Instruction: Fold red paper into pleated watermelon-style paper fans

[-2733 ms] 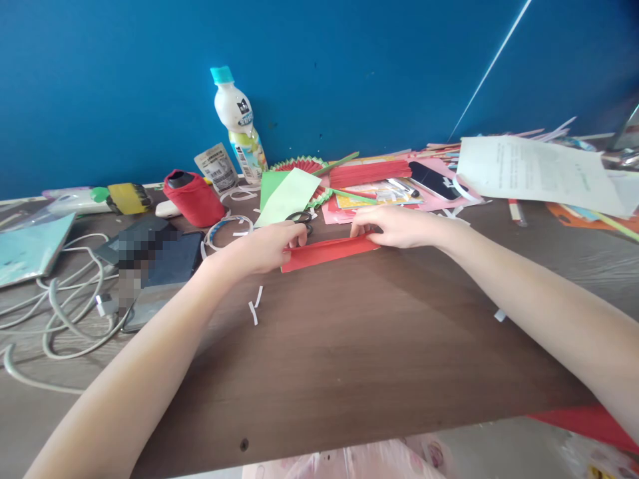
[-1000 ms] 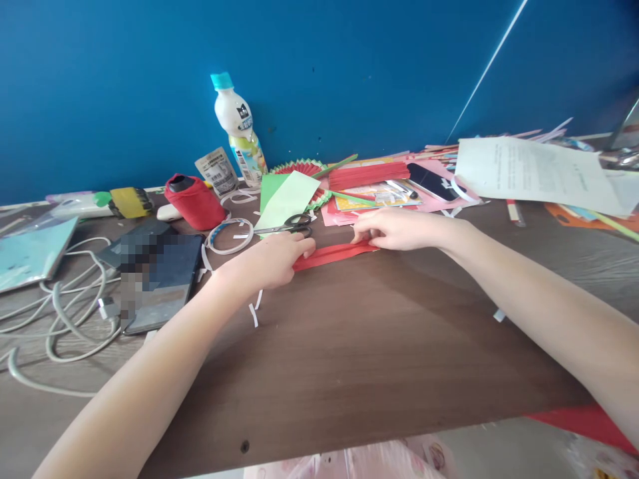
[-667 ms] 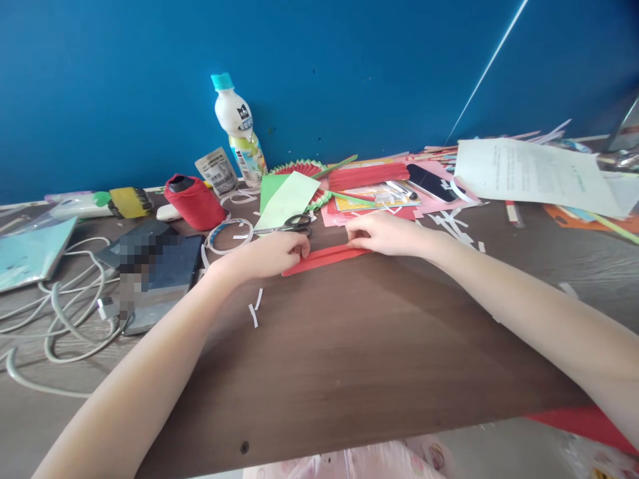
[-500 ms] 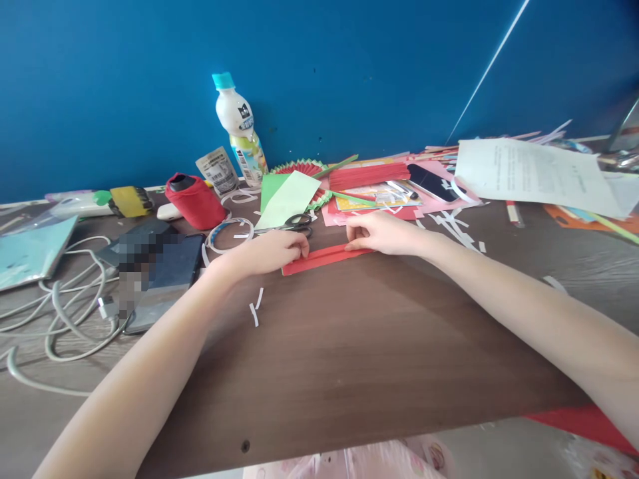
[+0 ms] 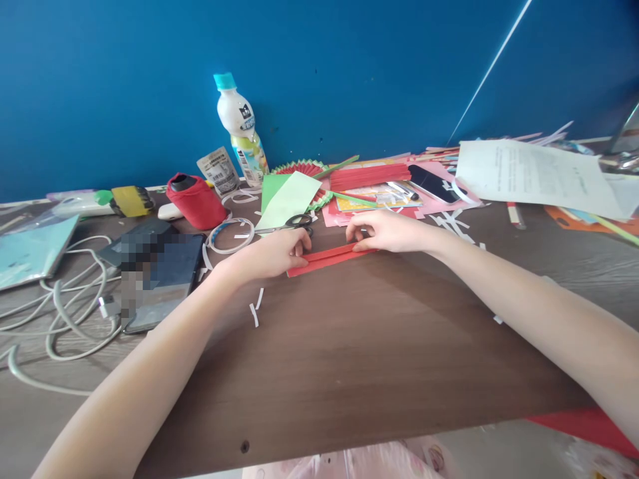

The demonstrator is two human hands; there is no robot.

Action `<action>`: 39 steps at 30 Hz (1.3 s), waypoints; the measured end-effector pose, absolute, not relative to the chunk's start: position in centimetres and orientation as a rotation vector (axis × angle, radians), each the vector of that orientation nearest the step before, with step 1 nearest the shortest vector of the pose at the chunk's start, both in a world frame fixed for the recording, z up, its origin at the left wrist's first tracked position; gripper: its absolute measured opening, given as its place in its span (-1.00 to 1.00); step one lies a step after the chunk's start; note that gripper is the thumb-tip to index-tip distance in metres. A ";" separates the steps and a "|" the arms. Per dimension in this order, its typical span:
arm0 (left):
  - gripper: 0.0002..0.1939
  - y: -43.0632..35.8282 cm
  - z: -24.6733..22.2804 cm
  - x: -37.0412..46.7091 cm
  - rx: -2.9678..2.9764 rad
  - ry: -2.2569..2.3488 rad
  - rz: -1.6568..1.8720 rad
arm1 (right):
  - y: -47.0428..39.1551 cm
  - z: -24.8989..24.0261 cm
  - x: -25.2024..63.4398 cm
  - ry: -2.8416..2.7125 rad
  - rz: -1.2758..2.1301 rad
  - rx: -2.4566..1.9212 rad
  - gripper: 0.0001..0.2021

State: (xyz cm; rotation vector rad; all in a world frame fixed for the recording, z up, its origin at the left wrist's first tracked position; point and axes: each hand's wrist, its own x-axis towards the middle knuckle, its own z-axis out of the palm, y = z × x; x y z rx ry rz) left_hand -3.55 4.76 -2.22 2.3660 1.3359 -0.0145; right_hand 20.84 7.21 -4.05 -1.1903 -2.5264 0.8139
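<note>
A narrow strip of folded red paper (image 5: 327,258) lies on the brown table between my hands, with a fold line running along its length. My left hand (image 5: 287,251) is closed at its left end, thumb and fingertips on the paper. At the right end my right hand (image 5: 382,233) pinches the upper edge with bent fingers. Just behind my left hand lie scissors (image 5: 299,223) with black handles, partly hidden by that hand. Light green paper (image 5: 289,199) rests behind the scissors, over a red and green pleated paper fan (image 5: 302,167).
A stack of red folded paper (image 5: 369,175) and a phone (image 5: 434,183) lie at the back. A bottle (image 5: 242,133) stands against the blue wall. At left are a tablet (image 5: 172,286), cables (image 5: 54,293) and a roll of tape (image 5: 232,236). White paper scraps (image 5: 255,309) dot the table.
The red paper strip has shifted slightly right, and its fold stands a little more raised. Both hands stay at its ends, with the fingers slightly rearranged.
</note>
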 end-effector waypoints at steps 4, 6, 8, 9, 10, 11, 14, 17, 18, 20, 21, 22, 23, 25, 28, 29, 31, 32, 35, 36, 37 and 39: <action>-0.82 4.8 -2.0 -3.5 2.364 1.343 -0.018 | 7.0 -3.6 20.8 -2.610 0.736 -1.106 -0.85; -0.86 4.8 -1.8 -3.5 2.405 1.331 0.075 | 6.8 -3.4 20.7 -2.603 0.681 -1.074 -0.85; -0.89 4.7 -1.6 -3.5 2.451 1.321 0.211 | 6.6 -3.2 20.7 -2.542 0.637 -1.051 -0.88; -0.89 4.6 -1.4 -3.4 2.461 1.329 0.277 | 6.5 -3.1 20.7 -2.502 0.627 -1.029 -0.90; -0.89 4.5 -1.2 -3.4 2.458 1.345 0.333 | 6.5 -3.1 20.6 -2.460 0.631 -1.005 -0.92; -0.90 4.5 -1.1 -3.4 2.445 1.366 0.373 | 6.4 -3.0 20.6 -2.421 0.648 -0.983 -0.93; -0.88 4.4 -1.0 -3.3 2.404 1.398 0.401 | 6.4 -3.0 20.5 -2.369 0.655 -0.953 -0.96; -0.83 4.5 -1.4 -3.3 2.431 1.357 0.343 | 6.5 -3.2 20.5 -2.435 0.582 -0.947 -0.96; -0.83 4.5 -1.6 -3.3 2.457 1.331 0.314 | 6.6 -3.3 20.6 -2.467 0.579 -0.949 -0.96; -0.82 4.5 -2.0 -3.2 2.510 1.273 0.241 | 6.7 -3.5 20.7 -2.523 0.625 -0.961 -0.96; -0.82 4.5 -2.2 -3.2 2.524 1.248 0.200 | 6.7 -3.6 20.7 -2.549 0.664 -0.966 -0.96; -0.82 4.5 -2.3 -3.2 2.528 1.230 0.162 | 6.8 -3.6 20.7 -2.573 0.705 -0.970 -0.95; -0.82 4.5 -2.4 -3.2 2.525 1.220 0.133 | 6.8 -3.7 20.8 -2.593 0.748 -0.976 -0.93; -0.83 4.3 -2.5 -3.1 2.523 1.209 0.097 | 6.8 -3.6 20.8 -2.633 0.829 -0.991 -0.85; -0.83 4.2 -2.4 -3.0 2.546 1.192 0.070 | 6.7 -3.5 20.9 -2.699 0.884 -1.015 -0.72; -0.83 4.1 -2.4 -3.0 2.551 1.185 0.068 | 6.7 -3.4 20.9 -2.716 0.886 -1.017 -0.70; -0.84 4.0 -2.4 -2.8 2.559 1.178 0.078 | 6.7 -3.4 20.9 -2.738 0.881 -1.005 -0.70; -0.85 4.0 -2.5 -2.8 2.564 1.175 0.086 | 6.8 -3.4 20.9 -2.745 0.876 -0.989 -0.71; -0.85 3.9 -2.6 -2.7 2.577 1.174 0.109 | 6.7 -3.5 20.8 -2.753 0.857 -0.957 -0.73; -0.84 3.8 -2.6 -2.7 2.580 1.175 0.114 | 6.7 -3.6 20.7 -2.747 0.843 -0.962 -0.71; -0.83 3.8 -2.7 -2.6 2.584 1.177 0.117 | 6.6 -3.6 20.7 -2.742 0.821 -0.968 -0.68; -0.78 3.8 -2.7 -2.6 2.600 1.183 0.113 | 6.4 -3.6 20.5 -2.752 0.765 -0.968 -0.62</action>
